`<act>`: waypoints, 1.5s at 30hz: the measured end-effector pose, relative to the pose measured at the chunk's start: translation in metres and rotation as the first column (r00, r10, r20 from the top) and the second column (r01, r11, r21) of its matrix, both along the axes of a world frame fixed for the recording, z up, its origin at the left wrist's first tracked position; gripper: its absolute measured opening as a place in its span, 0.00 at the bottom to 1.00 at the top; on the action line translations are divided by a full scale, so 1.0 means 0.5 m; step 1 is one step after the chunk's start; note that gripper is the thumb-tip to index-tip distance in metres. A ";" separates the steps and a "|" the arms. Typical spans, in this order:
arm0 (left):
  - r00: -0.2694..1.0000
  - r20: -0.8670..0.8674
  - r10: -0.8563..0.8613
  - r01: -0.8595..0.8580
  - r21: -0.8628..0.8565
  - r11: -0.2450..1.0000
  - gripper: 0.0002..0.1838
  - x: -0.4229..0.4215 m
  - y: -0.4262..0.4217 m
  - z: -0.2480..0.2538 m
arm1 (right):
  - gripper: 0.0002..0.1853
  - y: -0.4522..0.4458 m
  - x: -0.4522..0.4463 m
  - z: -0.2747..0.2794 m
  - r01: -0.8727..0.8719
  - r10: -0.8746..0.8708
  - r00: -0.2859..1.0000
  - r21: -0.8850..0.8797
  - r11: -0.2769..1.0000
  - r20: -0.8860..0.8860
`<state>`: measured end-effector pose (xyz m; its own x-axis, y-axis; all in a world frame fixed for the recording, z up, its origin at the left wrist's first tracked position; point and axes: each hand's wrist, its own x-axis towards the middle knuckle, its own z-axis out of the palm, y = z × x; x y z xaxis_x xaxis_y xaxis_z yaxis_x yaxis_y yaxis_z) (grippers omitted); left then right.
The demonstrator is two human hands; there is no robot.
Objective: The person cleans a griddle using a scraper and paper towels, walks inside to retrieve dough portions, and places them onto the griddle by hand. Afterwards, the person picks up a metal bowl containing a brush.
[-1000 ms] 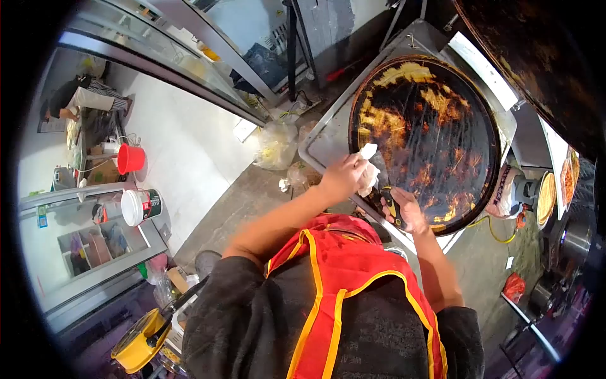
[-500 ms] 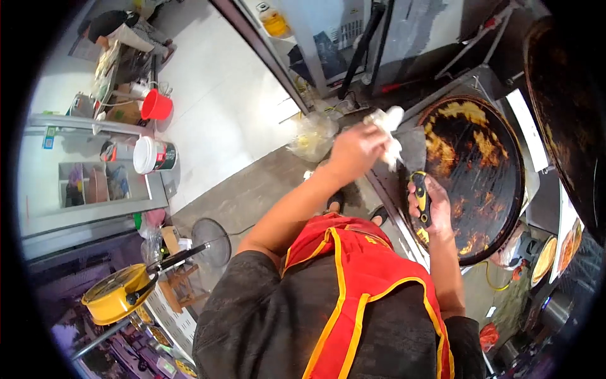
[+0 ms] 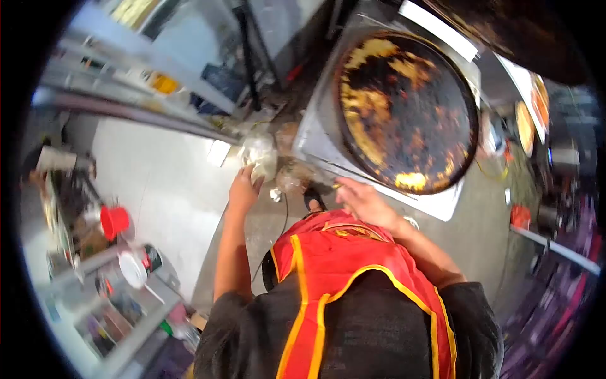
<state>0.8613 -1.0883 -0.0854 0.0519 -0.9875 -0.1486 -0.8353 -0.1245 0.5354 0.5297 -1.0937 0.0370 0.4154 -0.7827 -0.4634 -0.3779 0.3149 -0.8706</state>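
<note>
The browned round pan is resting on the metal surface, probably so it is sitting level and within easy reach. My left hand is hanging by the plastic bag, away from the pan; blur is keeping me from telling whether its fingers are spread, pinching something or touching the bag. My right hand is curling below the pan, its grip hidden. The dark disc above is running out of view.
</note>
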 end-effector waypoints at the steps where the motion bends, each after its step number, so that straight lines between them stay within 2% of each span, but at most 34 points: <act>1: 0.999 -0.014 -0.051 0.053 0.131 0.990 0.24 -0.004 0.020 -0.012 | 0.23 0.015 -0.004 -0.006 -0.113 0.101 0.991 -0.131 0.985 -0.093; 2: 0.994 0.020 -0.104 0.096 0.240 0.966 0.24 -0.019 0.037 -0.009 | 0.24 0.037 -0.012 -0.033 -0.169 0.129 0.981 -0.304 0.937 -0.147; 3: 0.986 0.056 -0.158 0.130 0.343 0.930 0.24 -0.031 0.058 -0.005 | 0.24 0.051 -0.017 -0.020 -0.174 0.133 0.971 -0.207 0.963 -0.196; 5: 0.980 0.013 -0.199 0.184 0.325 0.928 0.25 -0.017 0.119 -0.091 | 0.25 0.084 -0.041 -0.046 -0.210 0.157 0.949 -0.177 0.961 -0.275; 7: 0.972 0.036 -0.233 0.209 0.325 0.922 0.25 -0.007 0.175 -0.150 | 0.25 0.115 -0.074 -0.058 -0.151 0.078 0.959 -0.260 0.954 -0.271; 8: 0.982 -0.017 -0.187 0.180 0.373 0.910 0.24 -0.002 0.199 -0.168 | 0.26 0.127 -0.089 -0.059 -0.130 0.048 0.963 -0.304 0.944 -0.265; 10: 0.992 -0.107 -0.069 0.112 0.471 0.875 0.22 0.015 0.251 -0.194 | 0.24 0.145 -0.130 -0.033 -0.034 -0.025 0.965 -0.218 0.975 -0.261; 11: 0.971 -0.233 0.047 0.073 0.481 0.874 0.20 0.034 0.288 -0.225 | 0.23 0.155 -0.155 -0.026 0.008 -0.053 0.965 -0.174 0.985 -0.258; 12: 0.922 -0.350 0.165 0.034 0.496 0.868 0.18 0.056 0.329 -0.262 | 0.23 0.174 -0.183 -0.038 0.074 -0.137 0.971 -0.299 0.951 -0.196; 13: 0.845 -0.458 0.276 -0.002 0.514 0.858 0.17 0.063 0.358 -0.277 | 0.24 0.190 -0.211 -0.043 0.120 -0.213 0.953 -0.379 0.918 -0.215; 15: 0.739 -0.367 0.565 -0.211 0.670 0.711 0.14 0.047 0.386 -0.234 | 0.24 0.225 -0.273 -0.072 0.243 -0.386 0.901 -0.508 0.827 -0.198; 16: 0.661 -0.301 0.687 -0.297 0.736 0.608 0.13 0.036 0.401 -0.212 | 0.23 0.247 -0.304 -0.085 0.346 -0.496 0.847 -0.511 0.787 -0.191; 17: 0.649 -0.315 0.693 -0.297 0.733 0.612 0.13 0.028 0.422 -0.204 | 0.23 0.267 -0.338 -0.094 0.445 -0.599 0.779 -0.511 0.736 -0.186; 18: 0.639 -0.328 0.696 -0.296 0.731 0.615 0.12 0.022 0.444 -0.195 | 0.21 0.290 -0.384 -0.106 0.392 -0.645 0.713 -0.606 0.692 -0.275; 20: 0.659 -0.310 0.685 -0.300 0.728 0.617 0.12 -0.005 0.470 -0.166 | 0.20 0.343 -0.477 -0.164 0.485 -0.785 0.568 -0.670 0.562 -0.247; 21: 0.685 -0.285 0.670 -0.305 0.723 0.620 0.12 -0.036 0.469 -0.135 | 0.19 0.367 -0.524 -0.190 0.422 -0.816 0.519 -0.753 0.504 -0.255; 23: 0.717 -0.288 0.634 -0.302 0.691 0.656 0.12 -0.072 0.469 -0.115 | 0.18 0.398 -0.601 -0.217 0.395 -0.781 0.445 -0.687 0.610 -0.437; 25: 0.735 -0.340 0.587 -0.279 0.637 0.719 0.11 -0.091 0.474 -0.113 | 0.17 0.397 -0.662 -0.251 0.293 -0.731 0.455 -0.690 0.662 -0.508; 26: 0.705 -0.516 0.487 -0.157 0.555 0.817 0.11 -0.086 0.478 -0.120 | 0.18 0.384 -0.672 -0.248 0.326 -0.717 0.457 -0.651 0.685 -0.526; 29: 0.779 -0.348 0.522 -0.286 0.544 0.789 0.12 -0.132 0.452 -0.088 | 0.18 0.339 -0.712 -0.299 0.156 -0.648 0.484 -0.671 0.725 -0.588; 32: 0.718 -0.418 0.556 -0.328 0.502 0.800 0.13 -0.147 0.467 -0.067 | 0.19 0.301 -0.712 -0.315 0.161 -0.681 0.469 -0.704 0.692 -0.562; 35: 0.696 -0.402 0.595 -0.372 0.506 0.778 0.13 -0.156 0.512 -0.037 | 0.19 0.276 -0.712 -0.335 0.151 -0.680 0.489 -0.715 0.683 -0.547; 40: 0.778 -0.222 0.587 -0.369 0.594 0.715 0.12 -0.096 0.645 -0.068 | 0.18 0.264 -0.686 -0.351 0.151 -0.698 0.460 -0.727 0.670 -0.548; 42: 0.646 -0.315 0.695 -0.421 0.613 0.669 0.12 -0.073 0.713 -0.087 | 0.18 0.264 -0.686 -0.362 0.168 -0.697 0.442 -0.711 0.683 -0.565; 43: 0.572 -0.355 0.740 -0.442 0.627 0.642 0.11 -0.058 0.752 -0.097 | 0.21 0.263 -0.676 -0.354 0.204 -0.661 0.383 -0.639 0.742 -0.645; 45: 0.447 -0.391 0.805 -0.476 0.658 0.583 0.11 -0.033 0.781 -0.114 | 0.24 0.260 -0.658 -0.342 0.165 -0.717 0.274 -0.703 0.691 -0.641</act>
<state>0.8446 -0.6977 -0.1424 0.3807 -0.5183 -0.7658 0.0919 -0.8028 0.5891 0.2007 -0.9636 -0.1339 -0.4545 -0.8794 0.1417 -0.8764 0.4131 -0.2474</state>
